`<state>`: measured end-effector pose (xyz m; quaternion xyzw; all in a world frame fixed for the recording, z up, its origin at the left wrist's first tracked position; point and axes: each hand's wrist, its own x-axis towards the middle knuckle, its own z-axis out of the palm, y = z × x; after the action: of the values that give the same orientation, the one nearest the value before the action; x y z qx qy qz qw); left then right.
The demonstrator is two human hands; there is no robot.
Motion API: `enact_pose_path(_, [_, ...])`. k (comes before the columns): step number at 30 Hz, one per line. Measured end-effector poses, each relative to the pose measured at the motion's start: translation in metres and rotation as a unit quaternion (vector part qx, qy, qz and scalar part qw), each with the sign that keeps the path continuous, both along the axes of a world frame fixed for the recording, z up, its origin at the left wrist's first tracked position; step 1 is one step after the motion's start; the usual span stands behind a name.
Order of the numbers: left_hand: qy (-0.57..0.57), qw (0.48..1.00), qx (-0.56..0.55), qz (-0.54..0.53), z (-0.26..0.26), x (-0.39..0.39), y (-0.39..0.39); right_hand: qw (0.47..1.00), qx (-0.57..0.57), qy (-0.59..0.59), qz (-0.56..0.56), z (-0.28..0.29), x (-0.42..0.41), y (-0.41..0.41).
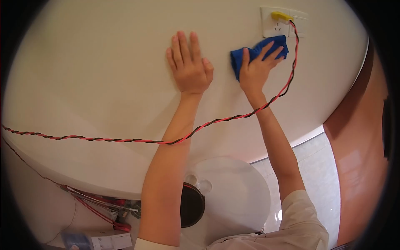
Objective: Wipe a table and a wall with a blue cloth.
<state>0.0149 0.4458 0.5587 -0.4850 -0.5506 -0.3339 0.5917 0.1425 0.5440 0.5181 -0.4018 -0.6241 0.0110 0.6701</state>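
My left hand (190, 68) lies flat against the pale wall (103, 81), fingers pointing up and holding nothing. To its right, my right hand (257, 70) presses a bunched blue cloth (239, 59) to the wall with spread fingers. The cloth's upper edge is just below a white wall socket (268, 28). A yellow plug (281, 15) sits in the socket's upper part. From it a twisted red and black cord (218, 120) loops down and runs left, passing in front of both forearms.
Below stands a round white table (237, 193) with a dark round object (192, 206) and two small clear round items (204, 186). Red cables (97, 212) and a white box (112, 241) are at the lower left. An orange-brown surface (356, 175) curves along the right.
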Motion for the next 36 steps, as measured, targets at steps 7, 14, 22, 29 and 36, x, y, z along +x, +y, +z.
enact_pose_path(7, [-0.013, 0.999, 0.012, -0.048, 0.003, 0.003, 0.003, 0.995, 0.027, -0.08, 0.045, 0.016, -0.028, -0.052])
enact_pose_path(14, [-0.023, 0.998, -0.032, -0.041, 0.013, 0.013, -0.008, 0.954, 0.034, -0.295, 0.036, 0.043, 0.045, -0.064])
enact_pose_path(22, [0.0, 0.999, 0.015, -0.039, 0.0, 0.007, 0.012, 0.916, 0.245, -0.3, 0.102, 0.064, 0.092, -0.004])
enact_pose_path(29, [0.006, 1.0, -0.007, -0.009, 0.003, 0.003, -0.003, 0.857, 0.424, -0.211, 0.202, 0.041, 0.067, 0.07])
enact_pose_path(36, [0.007, 0.998, -0.039, -0.04, 0.015, 0.006, -0.012, 0.838, 0.457, -0.172, 0.245, 0.051, 0.058, 0.076])
